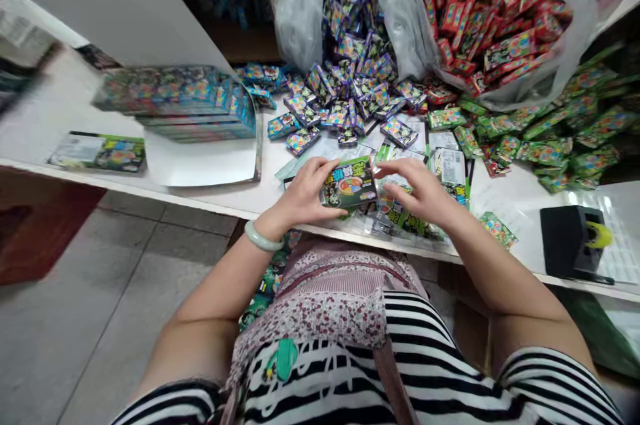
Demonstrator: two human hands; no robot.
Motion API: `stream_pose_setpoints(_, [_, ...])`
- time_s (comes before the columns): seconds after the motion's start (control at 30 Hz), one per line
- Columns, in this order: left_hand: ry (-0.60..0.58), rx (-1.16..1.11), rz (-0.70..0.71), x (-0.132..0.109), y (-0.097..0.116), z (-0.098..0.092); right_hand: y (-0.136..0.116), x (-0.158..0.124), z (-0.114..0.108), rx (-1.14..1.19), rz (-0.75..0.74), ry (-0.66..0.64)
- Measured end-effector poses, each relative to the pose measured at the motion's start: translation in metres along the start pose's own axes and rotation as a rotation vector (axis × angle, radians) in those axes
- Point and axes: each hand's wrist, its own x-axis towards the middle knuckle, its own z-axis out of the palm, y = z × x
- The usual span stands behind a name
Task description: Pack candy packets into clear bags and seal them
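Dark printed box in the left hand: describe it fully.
The flat, glossy printed box looks like cardboard, dark with green and blue lettering and a colourful round picture. It faces the camera, the left hand gripping its left end above the white counter; the right hand is at its right end, contact unclear.

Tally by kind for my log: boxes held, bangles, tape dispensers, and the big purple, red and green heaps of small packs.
Held box: 1, in the left hand
Bangle: 1
Tape dispenser: 1
Purple heap: 1
Red heap: 1
Green heap: 1
Total: 6; packs within the heaps overlap too much to count.
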Motion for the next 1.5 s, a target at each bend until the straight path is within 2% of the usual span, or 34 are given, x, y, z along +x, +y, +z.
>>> stream_pose_setpoints(0.07, [-0.010,-0.013,0.007,0.002,0.002,0.005,0.000,0.002,0.004,0.092,0.020,-0.038])
stream_pose_setpoints(0.13, [-0.008,-0.016,0.001,0.003,0.002,0.007,0.011,0.009,0.002,0.107,0.098,0.002])
stream_pose_setpoints(0.23, [0.022,0.000,-0.035,0.000,0.000,0.004,0.052,0.030,-0.011,-0.012,0.334,0.242])
stream_pose_setpoints(0.27, [0.030,0.006,-0.039,-0.001,-0.001,0.003,0.068,0.039,-0.015,-0.110,0.399,0.269])
stream_pose_setpoints(0.33, [0.043,0.009,-0.036,-0.003,-0.002,0.001,0.095,0.054,-0.019,-0.308,0.495,0.199])
stream_pose_setpoints(0.4, [0.051,0.001,-0.035,-0.004,-0.002,0.001,0.109,0.065,-0.015,-0.435,0.561,0.094])
stream_pose_setpoints(0.47, [0.054,-0.012,-0.045,-0.005,-0.002,0.001,0.114,0.069,-0.009,-0.439,0.627,0.064])
stream_pose_setpoints(0.57, [0.048,-0.024,-0.080,-0.007,-0.004,0.000,0.111,0.069,-0.003,-0.291,0.699,0.147])
stream_pose_setpoints(0.67, [0.051,-0.012,-0.104,-0.009,-0.008,-0.003,0.102,0.061,-0.007,-0.215,0.596,0.255])
stream_pose_setpoints(0.73, [0.062,0.008,-0.113,-0.010,-0.011,-0.005,0.089,0.051,-0.010,-0.313,0.452,0.269])
stream_pose_setpoints(0.83, [0.088,0.023,-0.121,-0.012,-0.014,-0.004,0.061,0.031,-0.009,-0.535,0.302,0.100])
stream_pose_setpoints(0.93, [0.096,0.018,-0.116,-0.012,-0.016,-0.003,0.041,0.013,-0.007,-0.531,0.233,-0.150])
stream_pose_setpoints(1.03, [0.082,0.022,-0.104,-0.013,-0.016,-0.004,0.046,0.009,-0.016,-0.409,0.202,-0.232])
stream_pose_setpoints(1.2, [0.033,0.010,-0.089,-0.011,-0.011,-0.006,0.083,0.028,-0.029,-0.324,0.223,-0.312])
stream_pose_setpoints(1.27, [0.016,0.010,-0.083,-0.011,-0.009,-0.005,0.087,0.032,-0.029,-0.284,0.200,-0.309])
stream_pose_setpoints(1.4, [-0.002,0.020,-0.091,-0.011,-0.010,-0.003,0.063,0.020,-0.034,-0.110,0.081,-0.100])
stream_pose_setpoints(1.43, [-0.003,0.018,-0.087,-0.011,-0.010,-0.002,0.053,0.015,-0.038,-0.061,0.045,-0.088])
stream_pose_setpoints(1.5, [-0.001,0.007,-0.058,-0.009,-0.010,-0.001,0.033,0.008,-0.044,0.000,-0.019,-0.148])
